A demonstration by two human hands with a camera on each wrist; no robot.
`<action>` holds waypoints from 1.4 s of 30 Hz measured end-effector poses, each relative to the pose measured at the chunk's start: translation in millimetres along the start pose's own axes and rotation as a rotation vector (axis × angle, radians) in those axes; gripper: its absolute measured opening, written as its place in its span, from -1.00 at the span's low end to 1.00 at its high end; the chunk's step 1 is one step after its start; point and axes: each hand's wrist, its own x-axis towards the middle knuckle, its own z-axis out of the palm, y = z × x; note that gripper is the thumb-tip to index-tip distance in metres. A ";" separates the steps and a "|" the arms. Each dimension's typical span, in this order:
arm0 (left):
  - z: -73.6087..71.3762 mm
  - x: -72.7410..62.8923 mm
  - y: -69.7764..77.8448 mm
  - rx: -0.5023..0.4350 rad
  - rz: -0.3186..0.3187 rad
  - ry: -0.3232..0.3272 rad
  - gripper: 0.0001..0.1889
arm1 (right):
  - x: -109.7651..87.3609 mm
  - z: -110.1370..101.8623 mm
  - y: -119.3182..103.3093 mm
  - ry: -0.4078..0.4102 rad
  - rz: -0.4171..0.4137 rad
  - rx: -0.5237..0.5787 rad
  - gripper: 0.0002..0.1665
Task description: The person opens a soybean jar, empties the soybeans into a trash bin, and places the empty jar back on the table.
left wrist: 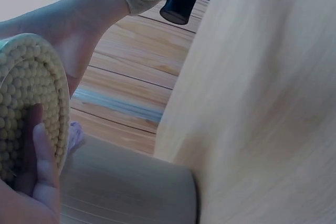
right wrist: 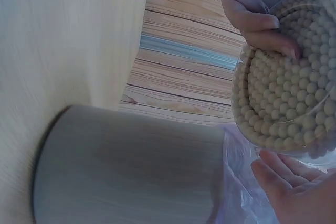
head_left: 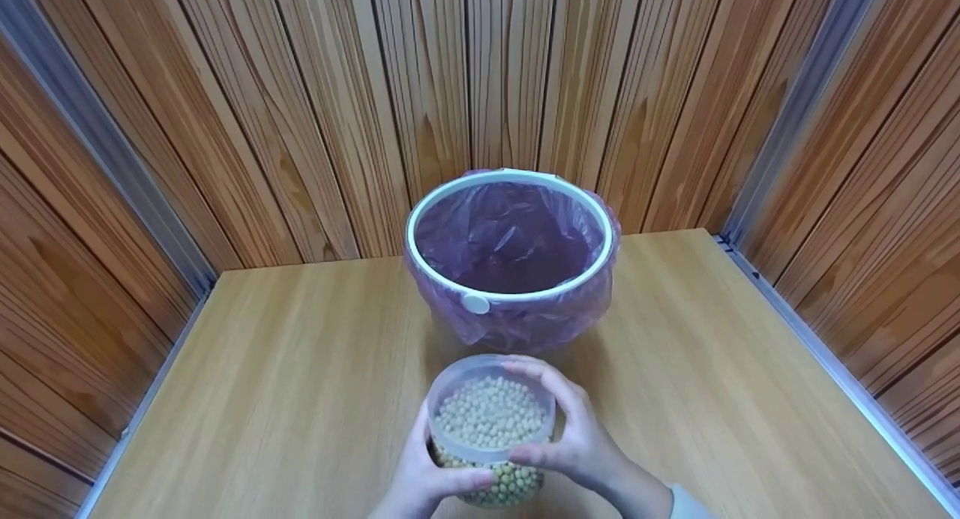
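Observation:
A clear plastic jar (head_left: 501, 483) full of pale round beans is held up in front of me, with a translucent screw lid (head_left: 491, 454) on top. My left hand (head_left: 425, 463) grips its left side, thumb across the front, and some of its fingers (right wrist: 273, 43) reach under the base in the right wrist view. On the other side my right hand (head_left: 581, 433) holds the lid's rim between thumb and fingers. Beans (left wrist: 47, 98) show packed against the jar's base in the left wrist view.
Just behind the jar, a round bin (head_left: 510, 298) with a white rim ring and a purple bag lining (head_left: 517, 324) stands on the wooden table (head_left: 300, 376). Wood-plank walls (head_left: 322, 114) rise at the back and both sides, with metal strips (head_left: 840, 361) along the table's side edges.

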 end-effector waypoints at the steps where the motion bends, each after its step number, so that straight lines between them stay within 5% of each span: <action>1: -0.3 1.5 0.6 0.001 0.009 -0.012 0.18 | 1.3 -1.2 0.0 -0.003 0.000 0.008 -0.19; 17: -9.5 18.1 5.1 -0.019 0.001 -0.171 0.06 | 4.0 -12.6 -4.4 -0.023 0.055 0.098 -0.21; 22: -13.1 15.6 5.3 -0.081 -0.013 -0.243 0.03 | 5.4 -14.3 -7.9 -0.053 0.075 0.263 -0.21; 26: -14.2 14.1 10.9 -0.100 0.041 -0.273 0.04 | 5.9 -18.3 -6.0 -0.039 0.065 0.359 -0.18; 34: -20.4 14.5 34.2 0.027 0.196 -0.188 0.08 | -1.1 -33.8 -3.2 0.094 0.074 0.303 -0.19; 42: -26.2 8.5 54.8 0.038 0.191 -0.033 0.09 | -14.1 -54.1 1.3 0.202 0.174 0.232 -0.26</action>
